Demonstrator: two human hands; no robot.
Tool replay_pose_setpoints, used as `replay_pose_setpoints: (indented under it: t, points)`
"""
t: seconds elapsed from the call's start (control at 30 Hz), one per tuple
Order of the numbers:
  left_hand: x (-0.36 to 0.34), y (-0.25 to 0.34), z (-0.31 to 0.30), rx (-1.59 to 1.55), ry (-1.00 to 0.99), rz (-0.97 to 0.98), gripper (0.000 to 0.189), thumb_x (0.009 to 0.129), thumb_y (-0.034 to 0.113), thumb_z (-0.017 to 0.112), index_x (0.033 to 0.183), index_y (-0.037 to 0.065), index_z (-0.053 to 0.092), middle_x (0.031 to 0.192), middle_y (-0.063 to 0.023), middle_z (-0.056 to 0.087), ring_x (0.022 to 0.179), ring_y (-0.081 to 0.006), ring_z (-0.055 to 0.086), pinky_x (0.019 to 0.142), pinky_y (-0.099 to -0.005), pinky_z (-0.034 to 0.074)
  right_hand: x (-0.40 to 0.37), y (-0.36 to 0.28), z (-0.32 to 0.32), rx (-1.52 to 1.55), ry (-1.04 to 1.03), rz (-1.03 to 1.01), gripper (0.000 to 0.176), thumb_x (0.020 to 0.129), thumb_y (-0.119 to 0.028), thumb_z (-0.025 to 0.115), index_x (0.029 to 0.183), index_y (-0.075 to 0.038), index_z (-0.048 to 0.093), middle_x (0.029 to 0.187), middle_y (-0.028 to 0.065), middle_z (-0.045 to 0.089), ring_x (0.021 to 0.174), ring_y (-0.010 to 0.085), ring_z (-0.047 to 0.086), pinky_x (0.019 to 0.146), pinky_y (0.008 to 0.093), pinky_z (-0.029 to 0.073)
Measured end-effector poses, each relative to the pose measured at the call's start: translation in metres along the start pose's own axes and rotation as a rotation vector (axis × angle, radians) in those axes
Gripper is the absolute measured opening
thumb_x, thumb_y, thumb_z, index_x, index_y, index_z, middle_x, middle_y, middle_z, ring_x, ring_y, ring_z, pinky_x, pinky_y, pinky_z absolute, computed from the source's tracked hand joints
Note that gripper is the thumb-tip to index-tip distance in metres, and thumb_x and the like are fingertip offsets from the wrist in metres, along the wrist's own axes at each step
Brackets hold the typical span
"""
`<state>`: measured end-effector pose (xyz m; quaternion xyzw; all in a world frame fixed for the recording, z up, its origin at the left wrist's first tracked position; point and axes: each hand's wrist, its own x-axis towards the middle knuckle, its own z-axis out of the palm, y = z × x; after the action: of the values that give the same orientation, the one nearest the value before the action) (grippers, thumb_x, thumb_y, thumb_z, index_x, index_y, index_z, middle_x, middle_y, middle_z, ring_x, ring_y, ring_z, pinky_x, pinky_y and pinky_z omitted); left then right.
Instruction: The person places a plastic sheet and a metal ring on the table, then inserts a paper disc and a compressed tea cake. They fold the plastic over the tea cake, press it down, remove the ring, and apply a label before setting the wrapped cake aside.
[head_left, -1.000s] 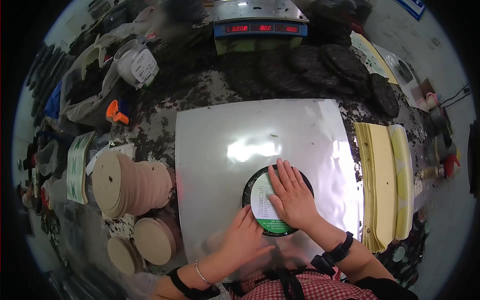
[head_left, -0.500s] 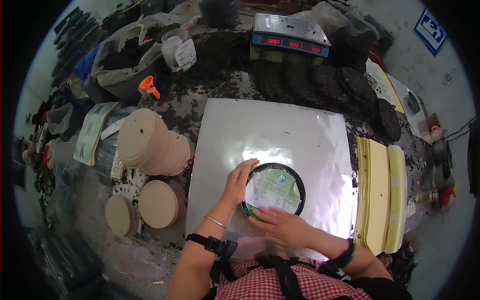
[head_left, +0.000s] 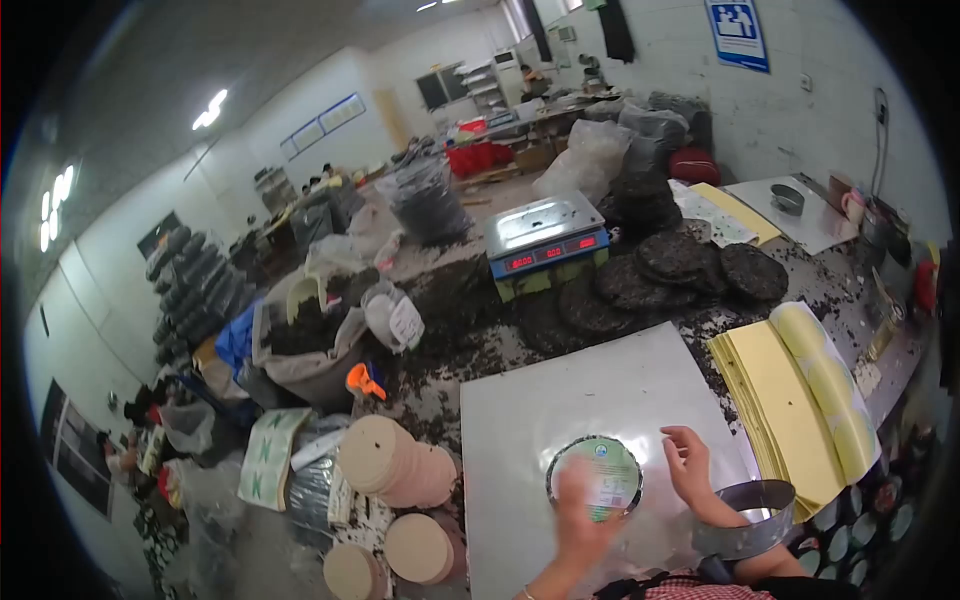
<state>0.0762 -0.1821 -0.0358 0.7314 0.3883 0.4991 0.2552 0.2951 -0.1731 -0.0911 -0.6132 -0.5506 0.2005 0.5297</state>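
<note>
A round dark-rimmed disc with a pale green printed label (head_left: 612, 482) lies on a shiny metal sheet (head_left: 520, 405). My left hand (head_left: 578, 515) is over the disc's left side, smeared by motion, so its fingers do not show clearly. To the right of the disc, my right hand (head_left: 690, 468) is raised above the sheet, fingers loosely bent and apart with nothing in them. A grey metal ring (head_left: 735, 542) overlaps my right wrist, which shows inside its opening, while the forearm comes out below its wall.
Yellow sheets (head_left: 765, 410) and a patterned roll (head_left: 822, 385) lie at right. Dark round cakes (head_left: 672, 258) and a digital scale (head_left: 545, 240) stand behind the sheet. At left are beige disc stacks (head_left: 420, 548), an orange clip-like object (head_left: 365, 381) and a bag of dark flakes (head_left: 310, 345).
The view has tilted up and shows more of the room. My right hand has left the label and moved right. My left hand now overlaps the disc. The metal ring has come into view.
</note>
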Motion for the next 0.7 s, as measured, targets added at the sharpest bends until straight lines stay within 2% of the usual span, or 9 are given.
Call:
replay_pose_setpoints:
  t: [0.07, 0.1, 0.17, 0.2, 0.23, 0.33, 0.4, 0.5, 0.7]
  points:
    - [-0.013, -0.056, -0.01, 0.155, 0.203, -0.627, 0.075, 0.09, 0.034, 0.074, 0.144, -0.005, 0.041, 0.147, -0.0264, 0.044, 0.141, -0.0415, 0.037, 0.117, -0.0489, 0.03, -0.012, 0.014, -0.009, -0.089, -0.13, 0.367, 0.047, 0.094, -0.02, 0.069, 0.135, -0.003, 0.055, 0.102, 0.0157, 0.071, 0.085, 0.0231, 0.071, 0.072, 0.0369, 0.057]
    - [-0.018, -0.075, -0.006, 0.15, 0.215, -0.619, 0.075, 0.09, 0.034, 0.074, 0.144, -0.005, 0.041, 0.147, -0.0264, 0.044, 0.141, -0.0415, 0.037, 0.117, -0.0489, 0.03, -0.019, 0.019, -0.004, -0.09, -0.129, 0.352, 0.047, 0.094, -0.02, 0.069, 0.135, -0.003, 0.055, 0.102, 0.0157, 0.071, 0.085, 0.0231, 0.071, 0.072, 0.0369, 0.057]
    - [-0.025, -0.1, -0.004, -0.195, -0.121, -0.696, 0.083, 0.089, 0.036, 0.075, 0.148, -0.005, 0.034, 0.147, -0.0274, 0.041, 0.139, -0.0404, 0.04, 0.114, -0.0466, 0.035, -0.026, 0.029, 0.02, -0.135, -0.511, 0.35, 0.06, 0.091, -0.023, 0.074, 0.141, -0.003, 0.048, 0.091, 0.0144, 0.069, 0.075, 0.0193, 0.07, 0.064, 0.0334, 0.058]
    - [-0.033, -0.098, 0.006, 0.11, -0.034, -0.532, 0.091, 0.084, 0.028, 0.08, 0.151, -0.003, 0.028, 0.145, -0.0267, 0.042, 0.133, -0.0377, 0.049, 0.111, -0.0447, 0.041, -0.023, 0.014, 0.025, -0.146, -0.547, 0.31, 0.06, 0.091, -0.023, 0.074, 0.141, -0.003, 0.048, 0.091, 0.0144, 0.069, 0.075, 0.0193, 0.07, 0.064, 0.0334, 0.058]
    - [-0.037, -0.102, 0.004, 0.107, 0.018, -0.542, 0.091, 0.084, 0.028, 0.08, 0.151, -0.003, 0.028, 0.145, -0.0267, 0.042, 0.133, -0.0377, 0.049, 0.111, -0.0447, 0.041, -0.026, -0.003, 0.027, -0.054, -0.524, 0.397, 0.065, 0.089, -0.022, 0.077, 0.143, -0.004, 0.044, 0.093, 0.0142, 0.067, 0.076, 0.0186, 0.07, 0.065, 0.0317, 0.058]
    - [-0.037, -0.1, 0.0, -0.367, 0.194, -0.413, 0.091, 0.083, 0.018, 0.082, 0.152, -0.002, 0.027, 0.143, -0.0241, 0.044, 0.13, -0.0325, 0.053, 0.107, -0.0416, 0.046, -0.02, -0.025, 0.033, 0.142, -0.465, 0.4, 0.074, 0.086, -0.018, 0.08, 0.146, -0.004, 0.039, 0.101, 0.0145, 0.06, 0.081, 0.018, 0.069, 0.065, 0.0298, 0.058]
    - [-0.047, -0.085, -0.008, -0.635, 0.305, -0.619, 0.08, 0.084, 0.011, 0.08, 0.148, 0.0, 0.033, 0.138, -0.0195, 0.051, 0.124, -0.0285, 0.057, 0.103, -0.0383, 0.049, -0.023, -0.019, 0.027, 0.236, -0.443, 0.316, 0.079, 0.084, -0.013, 0.082, 0.149, -0.003, 0.037, 0.113, 0.0153, 0.05, 0.085, 0.0177, 0.066, 0.067, 0.0292, 0.059]
    - [-0.053, -0.072, -0.017, -0.831, 0.28, -0.808, 0.067, 0.088, 0.004, 0.075, 0.144, 0.001, 0.039, 0.133, -0.0161, 0.056, 0.119, -0.0256, 0.06, 0.101, -0.0378, 0.052, -0.026, -0.018, 0.022, 0.239, -0.509, 0.175, 0.083, 0.087, -0.017, 0.08, 0.155, -0.008, 0.034, 0.112, 0.0173, 0.054, 0.088, 0.0211, 0.067, 0.069, 0.0316, 0.06]
    - [-0.077, -0.083, -0.045, -0.991, 0.472, -0.991, 0.044, 0.096, 0.006, 0.065, 0.137, 0.001, 0.049, 0.128, -0.0139, 0.062, 0.117, -0.0255, 0.063, 0.098, -0.0399, 0.054, -0.042, 0.014, -0.015, 0.407, -0.688, 0.436, 0.06, 0.099, -0.02, 0.063, 0.153, -0.01, 0.041, 0.115, 0.017, 0.063, 0.095, 0.0243, 0.069, 0.09, 0.0388, 0.057]
